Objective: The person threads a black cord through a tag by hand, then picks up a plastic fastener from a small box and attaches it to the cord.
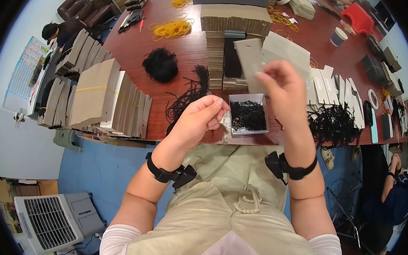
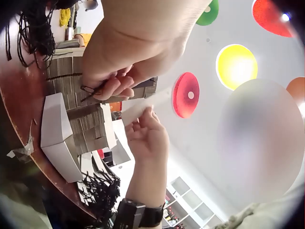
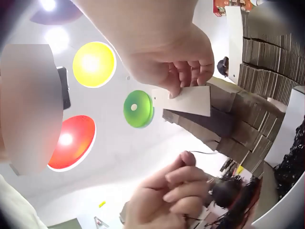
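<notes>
My right hand point(image 1: 288, 93) pinches a pale card tag point(image 1: 248, 60) with a small hole near one end, thumb on one face. In the right wrist view the tag point(image 3: 190, 101) shows its plain side. My left hand point(image 1: 199, 119) is lower and to the left, its fingertips pinching a thin black cord point(image 2: 90, 90). The cord's loose end point(image 3: 202, 152) sticks out past the thumb in the right wrist view. Between the hands on the table sits a white box point(image 1: 250, 132) full of short black cords point(image 1: 247, 114).
Stacks of grey cards point(image 1: 236, 19) rise behind the box. More bundled cards point(image 1: 96, 90) stand at the left. A black cord heap point(image 1: 160, 65) and yellow rubber bands point(image 1: 172, 28) lie at left. Strung white tags point(image 1: 325, 86) lie at right, near a paper cup point(image 1: 339, 36).
</notes>
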